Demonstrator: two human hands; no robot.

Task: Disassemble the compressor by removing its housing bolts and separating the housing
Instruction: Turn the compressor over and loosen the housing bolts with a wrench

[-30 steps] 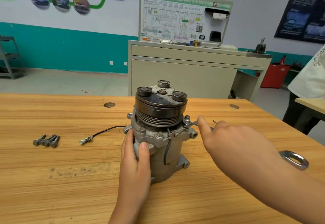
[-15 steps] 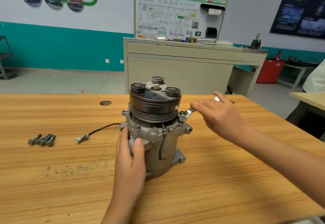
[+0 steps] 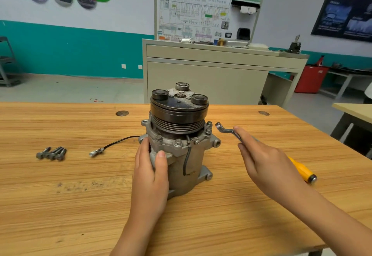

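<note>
We find the compressor [image 3: 179, 115] upright on the table [image 3: 221, 225], left hand [image 3: 151, 167] curled round its housing [image 3: 187, 167] to steady it, right hand [image 3: 267, 163], fingers pressed together, pinching the wrench [image 3: 225, 130] just right of it, presumably to seat it on a flange bolt; removed bolts [image 3: 51, 153] lie well left.

Grey compressor [image 3: 179, 141] — upright, pulley on top

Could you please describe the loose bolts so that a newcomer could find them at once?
On the wooden table, look left of the upright compressor, past the black wire with its plug. The loose bolts lie side by side in a small grey cluster, flat on the wood, unlike those seated in the compressor's flange.
</note>
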